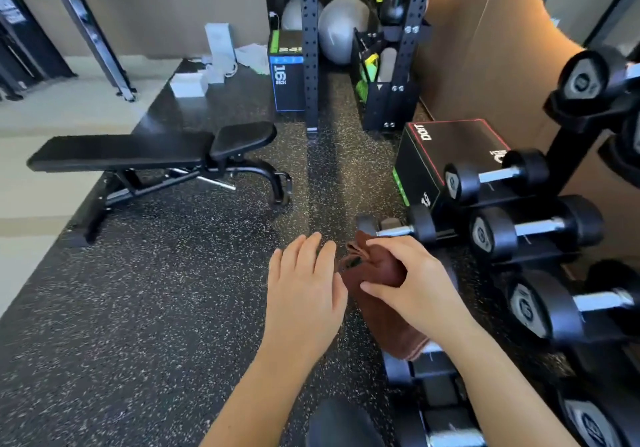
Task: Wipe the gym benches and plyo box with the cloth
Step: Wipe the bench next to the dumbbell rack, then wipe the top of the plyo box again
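- Fingers (384, 244) of the right hand (412, 280) pinch one brown cloth (377, 273); left hand (304, 280) fingers lie spread, touching it.
- One gym bench (138, 152) and two plyo boxes (287, 72) (436, 156) stand apart.

Both forearms are bare, with no sleeves in view. The left hand (304, 287) and right hand (412, 284) seem ungloved and ringless.

The far plyo box (286, 76) reads "16" and "24"; the near plyo box (446, 156) reads "DOT"
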Tool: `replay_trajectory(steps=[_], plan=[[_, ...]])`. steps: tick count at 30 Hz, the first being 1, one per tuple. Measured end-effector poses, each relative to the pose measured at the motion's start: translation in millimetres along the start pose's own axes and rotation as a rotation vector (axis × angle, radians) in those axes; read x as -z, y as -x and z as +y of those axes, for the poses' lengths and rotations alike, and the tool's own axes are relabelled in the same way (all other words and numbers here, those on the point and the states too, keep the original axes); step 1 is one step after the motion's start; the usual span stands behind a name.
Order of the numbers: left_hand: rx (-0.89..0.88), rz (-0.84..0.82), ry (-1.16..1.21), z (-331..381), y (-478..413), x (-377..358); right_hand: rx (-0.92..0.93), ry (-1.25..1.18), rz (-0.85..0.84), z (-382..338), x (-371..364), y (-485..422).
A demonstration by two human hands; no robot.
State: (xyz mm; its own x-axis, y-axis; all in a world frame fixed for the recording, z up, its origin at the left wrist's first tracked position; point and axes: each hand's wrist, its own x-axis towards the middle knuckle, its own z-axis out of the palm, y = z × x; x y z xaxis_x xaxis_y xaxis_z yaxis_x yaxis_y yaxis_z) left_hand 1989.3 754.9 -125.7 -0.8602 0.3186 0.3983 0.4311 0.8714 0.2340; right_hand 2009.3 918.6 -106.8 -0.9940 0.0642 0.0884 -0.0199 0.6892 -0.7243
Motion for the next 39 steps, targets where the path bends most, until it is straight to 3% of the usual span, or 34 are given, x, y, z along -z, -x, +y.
replay_trajectory(steps=[8,20,29,39], plan=[[-0.052,-0.027,0.045,-64,-125,-59,-0.029,0.054,0.011,26,-15,-148],[-0.176,-0.105,0.091,-118,-349,-114,-0.084,0.056,0.14,48,1,-358],[-0.246,-0.168,0.163,-165,-496,-198,-0.203,0.074,0.24,88,0,-493],[-0.555,-0.227,0.286,-196,-689,-275,-0.404,0.126,0.35,108,6,-662]])
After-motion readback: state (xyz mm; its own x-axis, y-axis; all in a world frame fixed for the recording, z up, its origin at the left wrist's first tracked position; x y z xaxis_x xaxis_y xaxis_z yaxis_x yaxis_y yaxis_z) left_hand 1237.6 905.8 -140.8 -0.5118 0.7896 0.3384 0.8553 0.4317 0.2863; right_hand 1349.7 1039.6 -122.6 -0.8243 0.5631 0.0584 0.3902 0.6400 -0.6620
